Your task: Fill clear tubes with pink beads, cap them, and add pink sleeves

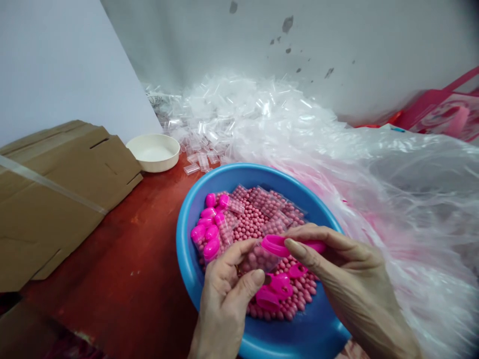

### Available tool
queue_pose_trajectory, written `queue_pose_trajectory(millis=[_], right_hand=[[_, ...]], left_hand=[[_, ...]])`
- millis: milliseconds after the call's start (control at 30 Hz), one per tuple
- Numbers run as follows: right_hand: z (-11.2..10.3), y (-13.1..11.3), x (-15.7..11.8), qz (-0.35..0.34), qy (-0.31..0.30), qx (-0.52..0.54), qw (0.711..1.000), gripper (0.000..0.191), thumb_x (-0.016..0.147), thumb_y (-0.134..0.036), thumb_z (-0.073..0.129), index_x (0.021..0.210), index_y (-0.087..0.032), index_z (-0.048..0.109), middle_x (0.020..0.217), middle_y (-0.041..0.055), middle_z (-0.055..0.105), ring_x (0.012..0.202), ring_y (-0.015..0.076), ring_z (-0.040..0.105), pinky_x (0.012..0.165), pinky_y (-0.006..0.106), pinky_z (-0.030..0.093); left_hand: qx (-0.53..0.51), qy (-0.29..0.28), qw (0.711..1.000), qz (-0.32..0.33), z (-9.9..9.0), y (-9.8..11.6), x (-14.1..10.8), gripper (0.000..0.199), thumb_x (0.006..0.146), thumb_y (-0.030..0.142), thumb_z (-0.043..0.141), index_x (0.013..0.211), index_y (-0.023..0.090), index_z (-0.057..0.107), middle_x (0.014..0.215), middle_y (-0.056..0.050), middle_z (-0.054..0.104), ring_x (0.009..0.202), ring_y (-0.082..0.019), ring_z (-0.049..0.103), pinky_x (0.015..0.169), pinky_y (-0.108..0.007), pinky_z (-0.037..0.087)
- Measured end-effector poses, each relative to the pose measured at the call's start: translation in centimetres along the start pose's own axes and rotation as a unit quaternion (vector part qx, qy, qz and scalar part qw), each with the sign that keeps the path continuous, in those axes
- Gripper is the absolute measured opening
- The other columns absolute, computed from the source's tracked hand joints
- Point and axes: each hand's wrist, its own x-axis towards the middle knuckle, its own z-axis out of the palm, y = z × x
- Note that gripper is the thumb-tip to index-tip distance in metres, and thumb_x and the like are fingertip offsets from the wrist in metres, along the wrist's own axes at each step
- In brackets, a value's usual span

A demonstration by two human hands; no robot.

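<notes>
My left hand (234, 294) grips a clear plastic tube (258, 259) filled with pink beads, tilted over the blue basin (189, 267). At the tube's mouth, my right hand (342, 267) pinches a bright pink plastic cap (275, 245) between thumb and fingers. Whether the cap is seated on the tube or only touching it I cannot tell. Loose pink beads (250, 219) fill the basin under both hands. Several pink-capped tubes (211, 248) lie at its left side, and filled tubes without visible caps (269, 199) rest at the back. More pink caps (279, 289) sit on the beads below my hands.
A large heap of clear empty tubes (209, 109) lies against the wall. Clear plastic sheeting (374, 164) spreads along the right. A white round dish (155, 152) and a cardboard box (67, 194) stand left on the red tabletop (145, 239). A pink bag (437, 112) is far right.
</notes>
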Motion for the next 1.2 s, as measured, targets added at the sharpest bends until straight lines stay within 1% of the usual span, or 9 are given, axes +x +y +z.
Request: queue_pose_trajectory(millis=[200, 400, 467, 600, 667, 767, 833, 1100, 1200], right_hand=[[0.0, 0.0, -0.4, -0.085, -0.042, -0.052, 0.994, 0.011, 0.075, -0.017, 0.069, 0.080, -0.027, 0.070, 0.072, -0.0053, 0.067, 0.065, 0.0070, 0.061, 0.058, 0.011, 0.050], [-0.2, 0.5, -0.6, -0.119, -0.012, -0.091, 0.989, 0.023, 0.075, -0.018, 0.070, 0.095, -0.030, 0.069, 0.082, -0.0032, 0.067, 0.073, 0.0105, 0.062, 0.065, 0.018, 0.051], [-0.3, 0.3, -0.3, -0.120, -0.052, -0.083, 0.988, 0.024, 0.076, -0.018, 0.069, 0.097, -0.030, 0.069, 0.084, -0.0027, 0.066, 0.075, 0.0111, 0.062, 0.066, 0.018, 0.052], [-0.6, -0.4, 0.0, -0.087, -0.174, -0.066, 0.979, 0.020, 0.083, -0.014, 0.060, 0.092, -0.028, 0.070, 0.078, -0.0030, 0.066, 0.071, 0.0100, 0.062, 0.064, 0.017, 0.051], [-0.7, -0.4, -0.1, -0.090, -0.158, -0.062, 0.981, 0.020, 0.082, -0.013, 0.060, 0.091, -0.029, 0.069, 0.079, -0.0041, 0.067, 0.069, 0.0095, 0.062, 0.063, 0.016, 0.052], [-0.6, 0.1, -0.5, -0.111, -0.063, -0.071, 0.989, 0.019, 0.079, -0.014, 0.065, 0.091, -0.028, 0.067, 0.083, -0.0038, 0.068, 0.073, 0.0105, 0.063, 0.064, 0.017, 0.053], [-0.5, 0.5, -0.8, -0.131, -0.035, -0.091, 0.987, 0.020, 0.077, -0.014, 0.066, 0.092, -0.027, 0.067, 0.085, -0.0018, 0.066, 0.077, 0.0123, 0.063, 0.065, 0.020, 0.054], [-0.9, 0.3, -1.4, -0.224, -0.064, -0.162, 0.959, 0.044, 0.079, -0.002, 0.059, 0.109, -0.033, 0.063, 0.097, -0.0027, 0.065, 0.087, 0.0099, 0.062, 0.073, 0.017, 0.053], [-1.3, 0.0, -1.7, -0.207, -0.063, -0.183, 0.959, 0.042, 0.080, -0.006, 0.062, 0.111, -0.033, 0.062, 0.097, -0.0027, 0.064, 0.085, 0.0094, 0.062, 0.073, 0.015, 0.052]], left_hand=[[0.059, 0.000, 0.998, 0.002, -0.3, -0.4, -0.1, 0.030, 0.077, 0.018, 0.065, 0.106, 0.023, 0.068, 0.090, -0.003, 0.072, 0.086, -0.019, 0.065, 0.081, -0.029, 0.051], [0.037, -0.007, 0.998, 0.041, -0.1, 0.1, 0.0, 0.027, 0.078, 0.014, 0.064, 0.101, 0.027, 0.071, 0.088, 0.001, 0.074, 0.082, -0.013, 0.066, 0.073, -0.018, 0.051], [0.032, -0.017, 0.998, 0.045, 0.0, 0.2, 0.0, 0.028, 0.078, 0.014, 0.064, 0.101, 0.028, 0.071, 0.088, 0.002, 0.074, 0.082, -0.012, 0.066, 0.073, -0.017, 0.051], [0.035, -0.026, 0.998, 0.053, 0.0, 0.2, 0.0, 0.026, 0.078, 0.014, 0.065, 0.099, 0.028, 0.072, 0.088, 0.001, 0.074, 0.083, -0.012, 0.066, 0.074, -0.017, 0.051], [0.036, -0.025, 0.998, 0.050, -0.1, 0.1, 0.0, 0.025, 0.078, 0.015, 0.065, 0.098, 0.028, 0.072, 0.088, 0.002, 0.074, 0.081, -0.012, 0.065, 0.073, -0.016, 0.050], [0.033, -0.021, 0.999, 0.035, -0.2, -0.1, 0.0, 0.025, 0.077, 0.016, 0.066, 0.099, 0.028, 0.072, 0.086, 0.002, 0.074, 0.079, -0.011, 0.065, 0.074, -0.017, 0.050], [0.030, -0.018, 0.999, 0.029, -0.3, -0.3, 0.0, 0.026, 0.077, 0.017, 0.067, 0.100, 0.027, 0.071, 0.085, 0.001, 0.073, 0.079, -0.012, 0.065, 0.074, -0.017, 0.050], [0.003, -0.006, 1.000, 0.010, -0.2, -0.1, 0.0, 0.025, 0.074, 0.017, 0.070, 0.097, 0.027, 0.072, 0.079, 0.003, 0.073, 0.070, -0.009, 0.064, 0.065, -0.013, 0.051], [-0.019, -0.014, 1.000, 0.005, -0.1, 0.0, -0.1, 0.024, 0.074, 0.016, 0.070, 0.096, 0.026, 0.073, 0.078, 0.002, 0.073, 0.069, -0.009, 0.064, 0.064, -0.013, 0.052]])
